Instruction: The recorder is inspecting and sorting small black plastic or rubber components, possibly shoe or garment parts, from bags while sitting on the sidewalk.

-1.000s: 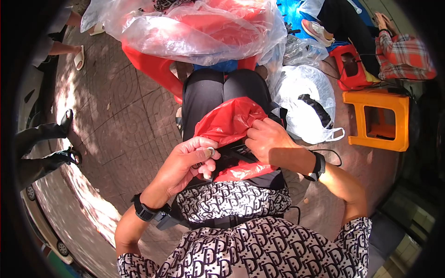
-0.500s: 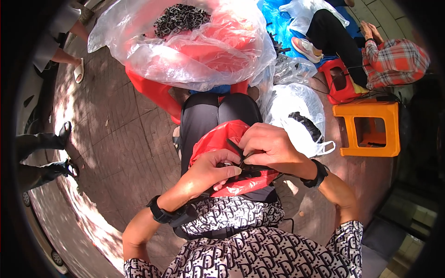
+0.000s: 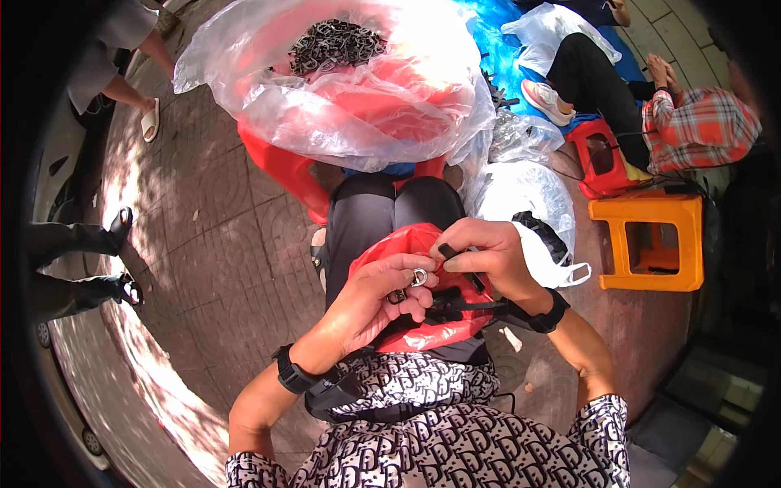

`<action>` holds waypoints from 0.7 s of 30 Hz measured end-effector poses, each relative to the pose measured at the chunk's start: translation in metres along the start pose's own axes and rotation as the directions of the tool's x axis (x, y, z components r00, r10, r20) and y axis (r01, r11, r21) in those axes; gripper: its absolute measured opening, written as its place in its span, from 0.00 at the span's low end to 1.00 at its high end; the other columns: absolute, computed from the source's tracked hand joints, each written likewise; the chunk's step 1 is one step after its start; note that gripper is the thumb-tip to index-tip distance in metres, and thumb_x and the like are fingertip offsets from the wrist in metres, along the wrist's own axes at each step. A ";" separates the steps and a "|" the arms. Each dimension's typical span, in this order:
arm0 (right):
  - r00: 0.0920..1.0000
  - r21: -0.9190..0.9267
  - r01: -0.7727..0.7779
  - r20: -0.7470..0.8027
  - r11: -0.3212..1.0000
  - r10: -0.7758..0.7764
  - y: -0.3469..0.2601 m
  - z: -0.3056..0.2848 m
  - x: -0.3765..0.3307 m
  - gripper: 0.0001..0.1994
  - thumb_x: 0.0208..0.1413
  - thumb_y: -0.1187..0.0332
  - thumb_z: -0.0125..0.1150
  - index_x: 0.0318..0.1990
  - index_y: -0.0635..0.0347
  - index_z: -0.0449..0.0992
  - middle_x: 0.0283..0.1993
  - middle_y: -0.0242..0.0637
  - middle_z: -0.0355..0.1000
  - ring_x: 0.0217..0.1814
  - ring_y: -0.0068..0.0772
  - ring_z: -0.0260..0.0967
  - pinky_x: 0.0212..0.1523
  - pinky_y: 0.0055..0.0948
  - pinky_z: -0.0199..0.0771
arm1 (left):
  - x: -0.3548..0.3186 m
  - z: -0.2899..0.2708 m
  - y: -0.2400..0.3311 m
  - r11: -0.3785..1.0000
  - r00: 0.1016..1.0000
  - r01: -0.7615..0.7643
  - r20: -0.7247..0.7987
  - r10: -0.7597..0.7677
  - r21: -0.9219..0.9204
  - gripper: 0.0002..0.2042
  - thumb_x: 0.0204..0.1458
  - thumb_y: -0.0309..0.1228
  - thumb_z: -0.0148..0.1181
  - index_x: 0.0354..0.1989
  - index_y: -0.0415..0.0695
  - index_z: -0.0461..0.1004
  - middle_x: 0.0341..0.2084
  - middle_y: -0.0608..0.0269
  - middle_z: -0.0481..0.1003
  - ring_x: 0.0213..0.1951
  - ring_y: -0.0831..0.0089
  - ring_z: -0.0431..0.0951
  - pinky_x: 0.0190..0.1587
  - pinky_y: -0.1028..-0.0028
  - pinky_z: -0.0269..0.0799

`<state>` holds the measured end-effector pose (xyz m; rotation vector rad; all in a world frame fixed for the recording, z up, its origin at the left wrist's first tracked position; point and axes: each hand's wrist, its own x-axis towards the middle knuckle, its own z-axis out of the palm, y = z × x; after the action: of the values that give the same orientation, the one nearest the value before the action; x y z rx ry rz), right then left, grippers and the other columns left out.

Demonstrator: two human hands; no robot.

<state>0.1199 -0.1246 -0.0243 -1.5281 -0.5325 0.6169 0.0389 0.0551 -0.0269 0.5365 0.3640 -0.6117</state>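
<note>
Over my lap, my left hand (image 3: pixel 382 294) is closed on small metal buckles. A silver ring-shaped buckle (image 3: pixel 419 277) shows at its fingertips, and a darker buckle (image 3: pixel 396 296) lies against the curled fingers. Just to the right, my right hand (image 3: pixel 486 254) pinches a short black strap (image 3: pixel 448 251) between thumb and finger; its end points toward the silver buckle, apart from it. Beneath both hands a red plastic bag (image 3: pixel 389 245) is spread on my thighs, with several black strap pieces (image 3: pixel 447 305) in it.
Ahead stands a red stool or table under clear plastic sheeting (image 3: pixel 325 134), bearing a pile of metal buckles (image 3: pixel 333 46). To the right are a white plastic bag (image 3: pixel 512 183), an orange stool (image 3: pixel 691 240) and a seated person (image 3: pixel 700 126). Other people's legs (image 3: pixel 77 244) show at left.
My hands have drawn apart from where they worked together. The silver buckle now shows in my left fingers, and the strap end in my right fingers. The whole view has shifted slightly.
</note>
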 end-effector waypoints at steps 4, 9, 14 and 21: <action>0.995 -0.058 -0.101 0.005 0.993 0.101 0.000 -0.006 -0.002 0.06 0.38 0.77 0.61 0.27 0.68 0.75 0.26 0.36 0.71 0.28 0.22 0.68 0.29 0.19 0.65 | -0.006 -0.010 0.005 0.997 0.997 -0.076 -0.026 0.076 0.004 0.11 0.52 0.20 0.40 0.44 0.32 0.61 0.37 0.51 0.68 0.36 0.66 0.75 0.36 0.75 0.74; 0.994 -0.161 -0.038 0.097 0.986 0.054 0.007 0.006 -0.001 0.06 0.38 0.77 0.61 0.28 0.66 0.75 0.24 0.33 0.70 0.25 0.19 0.66 0.23 0.18 0.64 | -0.011 -0.007 0.011 0.989 0.983 -0.124 -0.123 0.133 0.083 0.07 0.53 0.22 0.43 0.39 0.34 0.63 0.34 0.53 0.70 0.30 0.69 0.75 0.32 0.78 0.73; 0.908 0.171 -0.417 0.115 0.893 0.402 -0.010 0.020 0.002 0.11 0.40 0.78 0.60 0.35 0.64 0.74 0.21 0.29 0.68 0.21 0.14 0.63 0.18 0.16 0.62 | -0.006 -0.010 0.006 0.954 0.947 -0.263 -0.150 0.284 0.146 0.05 0.53 0.23 0.45 0.37 0.38 0.65 0.29 0.58 0.71 0.24 0.78 0.72 0.27 0.83 0.69; 0.946 0.382 -0.321 0.083 0.867 0.313 0.002 0.027 0.003 0.16 0.41 0.80 0.57 0.42 0.68 0.70 0.20 0.30 0.67 0.16 0.15 0.60 0.17 0.16 0.60 | 0.003 -0.011 0.000 0.929 0.911 -0.337 -0.197 0.362 0.152 0.06 0.53 0.23 0.47 0.38 0.39 0.65 0.23 0.63 0.71 0.22 0.81 0.69 0.26 0.84 0.66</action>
<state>0.1045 -0.1024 -0.0264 -1.2328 -0.1507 0.9336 0.0394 0.0607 -0.0373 0.7648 0.4324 -0.2240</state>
